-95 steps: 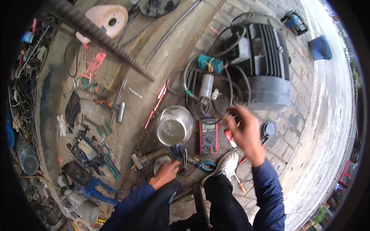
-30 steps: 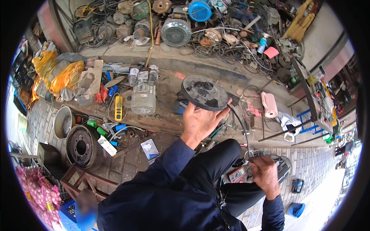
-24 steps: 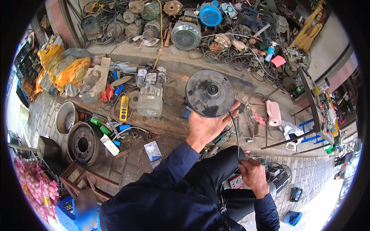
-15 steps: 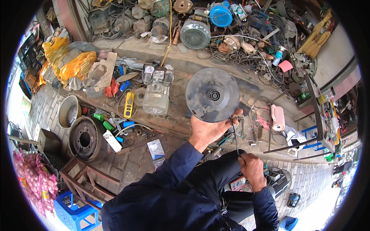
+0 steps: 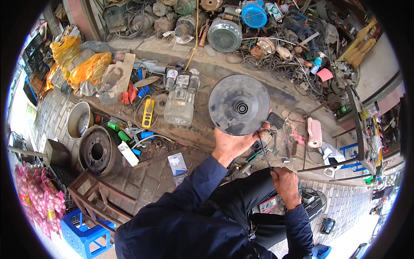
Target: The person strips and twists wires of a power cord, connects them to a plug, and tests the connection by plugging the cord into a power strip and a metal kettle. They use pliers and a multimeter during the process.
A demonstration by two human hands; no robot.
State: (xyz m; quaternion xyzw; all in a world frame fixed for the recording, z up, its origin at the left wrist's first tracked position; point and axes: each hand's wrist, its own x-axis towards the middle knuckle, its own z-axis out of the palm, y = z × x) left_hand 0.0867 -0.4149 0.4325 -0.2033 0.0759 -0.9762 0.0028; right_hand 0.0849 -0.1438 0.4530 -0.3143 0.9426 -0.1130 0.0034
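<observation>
My left hand (image 5: 232, 146) holds up a round black kettle base (image 5: 226, 103), gripping its lower rim from beneath. A round connector is at its centre, and grey scuffs mark its face. A thin dark cord (image 5: 264, 151) comes from the base near my left fingertips and runs down to my right hand (image 5: 286, 186). That hand is closed on the cord above my right knee. Part of the cord is hidden by my fingers. A small black object (image 5: 275, 121) shows just beyond my left fingertips.
A clear jar (image 5: 179, 108) and a yellow power strip (image 5: 148, 113) lie left on the step. Old motors (image 5: 224, 36) and tangled cables crowd the back. To the right are a pink roll (image 5: 315, 133) and a metal-framed stand (image 5: 360, 125). A blue stool (image 5: 84, 233) stands lower left.
My right hand has shifted slightly to the right with the cord, which now slants more. The base stays held in my left hand. The whole view has turned a little.
</observation>
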